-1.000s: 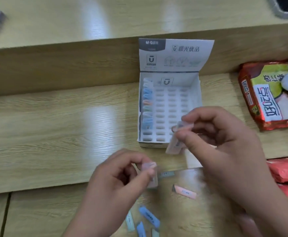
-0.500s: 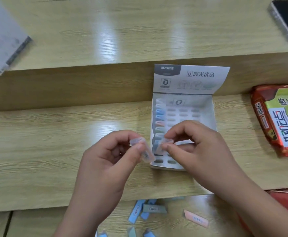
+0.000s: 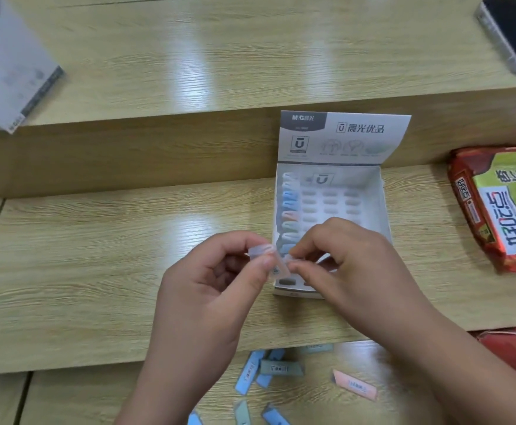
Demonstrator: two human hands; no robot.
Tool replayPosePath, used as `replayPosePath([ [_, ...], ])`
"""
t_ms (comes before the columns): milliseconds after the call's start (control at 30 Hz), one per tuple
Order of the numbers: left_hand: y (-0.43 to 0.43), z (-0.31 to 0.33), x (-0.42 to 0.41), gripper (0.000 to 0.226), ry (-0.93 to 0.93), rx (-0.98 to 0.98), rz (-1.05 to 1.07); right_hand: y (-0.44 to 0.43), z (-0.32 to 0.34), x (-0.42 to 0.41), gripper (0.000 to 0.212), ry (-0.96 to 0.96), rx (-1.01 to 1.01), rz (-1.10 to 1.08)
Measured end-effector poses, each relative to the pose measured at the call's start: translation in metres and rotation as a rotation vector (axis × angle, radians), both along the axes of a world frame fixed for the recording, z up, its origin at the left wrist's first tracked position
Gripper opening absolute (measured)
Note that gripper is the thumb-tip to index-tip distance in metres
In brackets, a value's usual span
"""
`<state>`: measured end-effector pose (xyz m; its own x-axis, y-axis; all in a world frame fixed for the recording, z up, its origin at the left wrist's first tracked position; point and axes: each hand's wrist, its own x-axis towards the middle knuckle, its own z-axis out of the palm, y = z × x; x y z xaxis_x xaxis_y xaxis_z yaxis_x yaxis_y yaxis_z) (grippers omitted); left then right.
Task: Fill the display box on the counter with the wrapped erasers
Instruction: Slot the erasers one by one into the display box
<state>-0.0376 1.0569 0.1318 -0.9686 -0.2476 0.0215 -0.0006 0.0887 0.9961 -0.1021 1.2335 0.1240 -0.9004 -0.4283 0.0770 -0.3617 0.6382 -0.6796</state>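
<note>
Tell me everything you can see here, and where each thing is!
display box: one, white and grey, middle step of the counter, lid flap up
erasers in box: one column, white, blue, orange, along its left side
held erasers: two, pale, one pinched in each hand, over the box's front left corner
loose erasers: about eight, blue, grey-green, pink, lower step
snack packet: one, red and green, right of the box
red packet: one, lower right edge
phone: one, dark, top step, right
carton: one, white and grey, top step, left
counter: one, light wood, stepped
left hand: one, pinches an eraser
right hand: one, pinches an eraser
</note>
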Motion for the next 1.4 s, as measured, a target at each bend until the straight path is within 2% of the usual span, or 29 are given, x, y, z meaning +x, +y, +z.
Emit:
replayPosePath([
  [233,-0.003,-0.001,0.002,0.013,-0.003,-0.089,0.003,-0.007,0.007,0.0,0.011,-0.026,0.193,0.035],
  [333,-0.002,0.0,0.001,0.015,-0.003,-0.105,0.002,-0.003,0.016,-0.002,0.025,-0.012,0.303,0.069],
  [400,-0.001,0.003,0.0,0.015,-0.004,-0.112,-0.032,0.005,0.025,-0.003,0.03,-0.014,0.239,0.041],
  [500,0.004,0.006,-0.004,0.02,-0.007,-0.156,-0.078,0.011,0.034,-0.001,0.024,-0.097,-0.121,0.051],
  [567,0.009,0.008,-0.007,0.024,-0.008,-0.195,-0.087,0.009,0.038,0.001,0.029,-0.086,-0.213,0.118],
  [667,0.012,0.008,-0.008,0.029,-0.007,-0.157,-0.084,0.005,0.038,0.003,0.032,0.023,-0.213,0.137],
  [833,0.005,-0.002,-0.007,0.043,-0.053,-0.147,-0.088,0.009,0.028,0.008,0.018,0.128,-0.264,0.032],
  [967,-0.007,-0.02,-0.005,0.026,-0.187,-0.19,-0.056,0.01,0.022,0.008,0.014,0.153,-0.31,-0.045],
  [1033,-0.007,-0.029,-0.005,0.023,-0.292,-0.157,-0.096,0.009,0.017,0.007,0.013,0.144,-0.28,-0.039],
  [1133,-0.003,-0.04,-0.007,0.03,-0.385,-0.104,-0.124,0.007,0.004,0.009,0.009,0.093,-0.199,0.001],
  [1233,0.0,-0.047,-0.006,0.035,-0.391,-0.093,-0.108,0.005,-0.006,0.011,0.009,0.072,-0.138,0.004],
  [1400,0.004,-0.05,-0.006,0.03,-0.357,-0.051,-0.057,0.002,-0.007,0.011,0.009,0.203,-0.012,0.068],
])
